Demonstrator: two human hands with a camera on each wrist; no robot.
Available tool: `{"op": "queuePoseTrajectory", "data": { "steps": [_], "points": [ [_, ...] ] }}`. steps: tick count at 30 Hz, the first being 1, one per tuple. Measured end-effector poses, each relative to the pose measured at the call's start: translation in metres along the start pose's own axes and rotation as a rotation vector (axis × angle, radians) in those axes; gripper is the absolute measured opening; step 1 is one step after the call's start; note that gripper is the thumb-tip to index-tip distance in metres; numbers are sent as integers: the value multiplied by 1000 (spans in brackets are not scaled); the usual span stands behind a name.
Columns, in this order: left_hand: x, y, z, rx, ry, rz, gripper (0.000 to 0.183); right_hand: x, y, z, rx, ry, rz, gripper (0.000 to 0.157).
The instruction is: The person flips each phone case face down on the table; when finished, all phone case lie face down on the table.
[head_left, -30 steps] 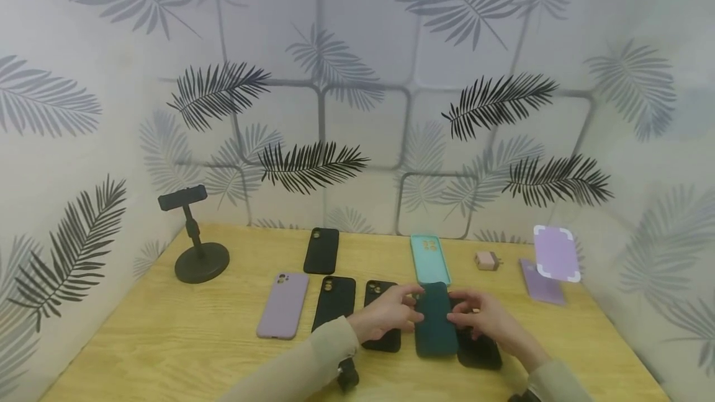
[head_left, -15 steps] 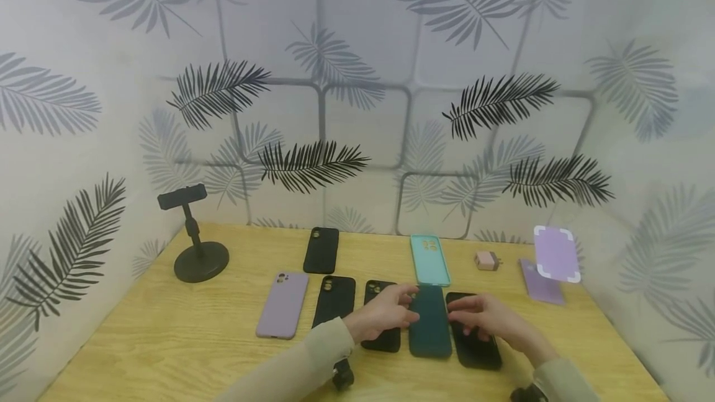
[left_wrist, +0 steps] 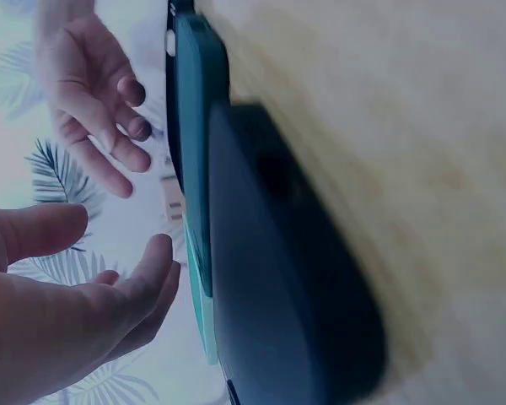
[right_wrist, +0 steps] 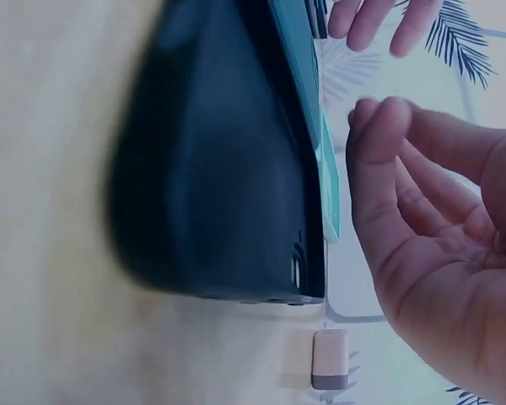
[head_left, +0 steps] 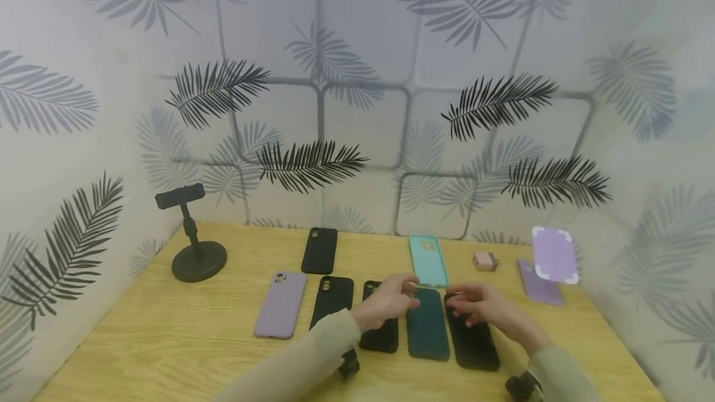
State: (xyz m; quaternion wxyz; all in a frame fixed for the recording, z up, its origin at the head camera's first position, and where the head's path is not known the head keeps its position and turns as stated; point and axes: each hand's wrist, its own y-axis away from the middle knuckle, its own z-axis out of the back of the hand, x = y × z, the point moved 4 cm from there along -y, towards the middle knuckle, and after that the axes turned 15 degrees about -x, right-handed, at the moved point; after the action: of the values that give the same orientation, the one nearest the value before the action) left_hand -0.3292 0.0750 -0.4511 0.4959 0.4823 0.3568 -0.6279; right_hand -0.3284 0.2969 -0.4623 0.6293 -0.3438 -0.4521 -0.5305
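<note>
A dark teal phone case point(head_left: 427, 327) lies flat on the table, just left of a black phone case point(head_left: 475, 343). My left hand point(head_left: 391, 298) is over the top of the teal case and a second black phone case point(head_left: 382, 335), holding nothing. In the left wrist view, the left hand's point(left_wrist: 84, 312) fingers and thumb are apart from the cases. My right hand point(head_left: 488, 310) hovers over the upper part of the right-hand black case, partly hiding it. The right wrist view has its thumb and forefinger tips point(right_wrist: 384, 118) close together, with nothing visible between them.
Around them lie a mint case point(head_left: 429, 262), a lilac case point(head_left: 281, 306) and black cases point(head_left: 332, 299), point(head_left: 320, 252). A pink charger plug point(head_left: 485, 261), a purple stand point(head_left: 555, 256) and a black phone holder point(head_left: 198, 259) stand near the back wall.
The teal case, between both hands and overlapping the right-hand black case earlier, has shifted left and now lies flat beside it. Both hands have let go; the left has risen slightly off it.
</note>
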Motion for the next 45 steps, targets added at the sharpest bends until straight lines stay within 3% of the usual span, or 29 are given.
{"op": "queuePoseTrajectory", "data": {
  "steps": [5, 11, 17, 23, 33, 38, 45],
  "points": [
    [1, -17, 1, -46, 15, -14, 45, 3, -15, 3, -88, 1, 41, 48],
    [2, -34, 2, -112, 114, 22, 44, 6, -31, 7, -152, 45, 90, 47],
    [4, -50, -2, -159, 217, 73, 43, 1, -44, 15, -159, 76, 91, 45],
    [8, -63, -4, -192, 222, 126, 53, 0, -48, 16, -142, 112, 87, 44],
    [13, -71, -8, -171, 185, 179, 50, -4, -50, 17, -131, 120, 66, 45],
    [13, -74, -9, -167, 240, 222, 51, -7, -53, 16, -128, 116, 49, 47],
    [12, -75, -8, -214, 340, 261, 48, -5, -55, 11, -128, 59, 16, 47]
  ]
}}
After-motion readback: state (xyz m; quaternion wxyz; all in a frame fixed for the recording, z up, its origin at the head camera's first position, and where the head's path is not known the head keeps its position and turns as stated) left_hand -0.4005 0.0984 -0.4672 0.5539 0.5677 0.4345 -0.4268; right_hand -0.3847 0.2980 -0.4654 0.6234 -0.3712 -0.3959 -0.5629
